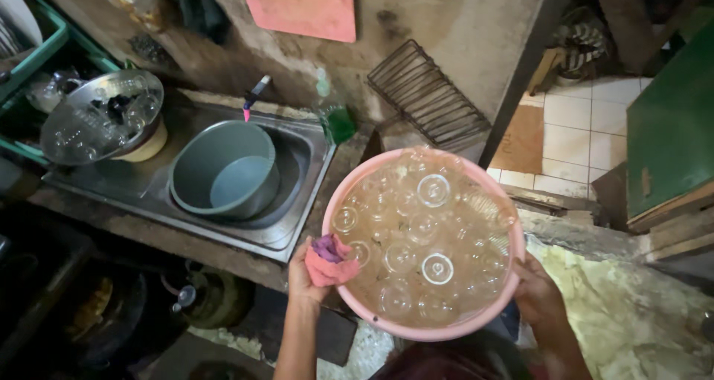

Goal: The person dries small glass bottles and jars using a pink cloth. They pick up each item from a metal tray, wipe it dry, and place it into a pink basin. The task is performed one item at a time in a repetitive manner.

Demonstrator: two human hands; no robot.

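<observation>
A round pink basin (500, 308) full of several clear glasses (433, 190) is held up in front of me. My left hand (303, 276) grips its left rim and also pinches a pink and purple cloth (329, 259) against it. At the basin's right rim my right hand (537, 291) holds on. The glasses lie mouth up and on their sides, piled to the rim.
A steel sink (297, 173) to the left holds a grey bucket (223, 173) under a tap (254, 94). A steel bowl (100, 116) of glassware sits at the sink's left end. A wire rack (428, 97) leans on the wall. Tiled floor (580, 127) lies at right.
</observation>
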